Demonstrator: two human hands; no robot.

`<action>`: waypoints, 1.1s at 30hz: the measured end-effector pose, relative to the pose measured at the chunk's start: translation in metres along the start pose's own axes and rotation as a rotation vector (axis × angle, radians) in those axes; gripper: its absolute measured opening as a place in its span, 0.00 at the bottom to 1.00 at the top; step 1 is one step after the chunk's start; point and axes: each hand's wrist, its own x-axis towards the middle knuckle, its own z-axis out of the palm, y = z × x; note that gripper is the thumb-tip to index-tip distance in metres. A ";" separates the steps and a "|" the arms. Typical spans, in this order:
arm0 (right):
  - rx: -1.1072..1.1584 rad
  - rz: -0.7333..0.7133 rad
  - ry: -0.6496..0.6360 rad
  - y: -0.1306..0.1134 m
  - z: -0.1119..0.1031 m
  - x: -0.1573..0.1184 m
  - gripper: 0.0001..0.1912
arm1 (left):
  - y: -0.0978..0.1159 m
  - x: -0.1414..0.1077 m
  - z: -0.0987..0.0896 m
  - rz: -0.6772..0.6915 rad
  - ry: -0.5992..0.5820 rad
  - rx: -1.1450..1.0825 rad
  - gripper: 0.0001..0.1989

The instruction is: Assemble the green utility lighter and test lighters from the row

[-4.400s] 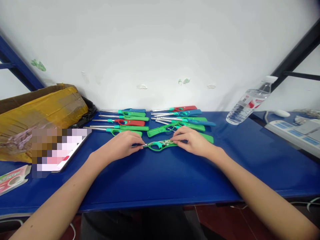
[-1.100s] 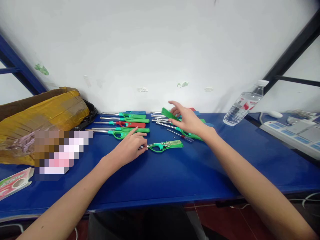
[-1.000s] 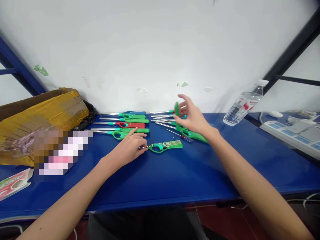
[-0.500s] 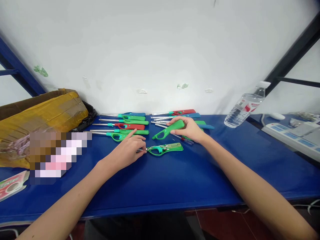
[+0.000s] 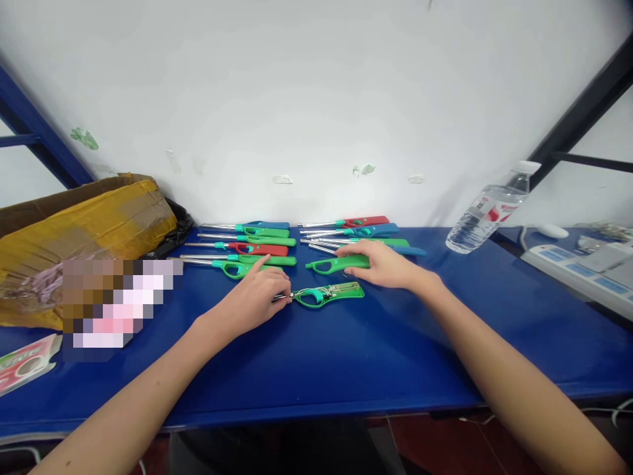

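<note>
Far left: one printed packet [image 5: 27, 363], red, white and green, on the blue table [image 5: 297, 376]. Behind it: one carton [image 5: 103, 227] in yellow tape, a black bag [image 5: 175, 231] at its end. Beside these, one bright-faced item [image 5: 113, 320], too pixelated to identify.

Next: a left row of lighters [image 5: 262, 250], blue, green and red, metal tubes pointing left.

My left hand [image 5: 254, 290]: thumb and fingers pinched nearly together on a metal tube, index finger stretched out above. The tube belongs to the open lighter [image 5: 341, 295], lying at table centre, one green half with teal trigger, wiring and inner parts exposed.

My right hand [image 5: 388, 264]: thumb and fingers parted by a handle's breadth, gripping the loose green shell [image 5: 331, 265] by its broad end, just behind the open lighter. Whether the shell touches the table I cannot tell.

Changed: the shell, steeply tilted half a second ago, is now nearly level, its loop leftward like the open lighter's; my left hand keeps its pinch. In my judgement the halves now roughly match in direction, yet remain apart, the inner parts uncovered.

Behind: a right row of lighters [image 5: 366, 221]. Far right: one tilted water bottle [image 5: 487, 214].
</note>
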 end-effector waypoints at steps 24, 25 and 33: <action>0.282 0.003 -0.025 -0.011 0.024 -0.028 0.16 | -0.001 0.004 0.004 -0.172 -0.008 -0.103 0.02; 0.280 -0.003 -0.029 -0.011 0.025 -0.028 0.16 | -0.001 0.004 0.004 -0.178 -0.013 -0.101 0.02; 0.296 -0.020 -0.030 -0.013 0.029 -0.028 0.16 | -0.006 0.002 0.008 -0.170 0.013 -0.107 0.11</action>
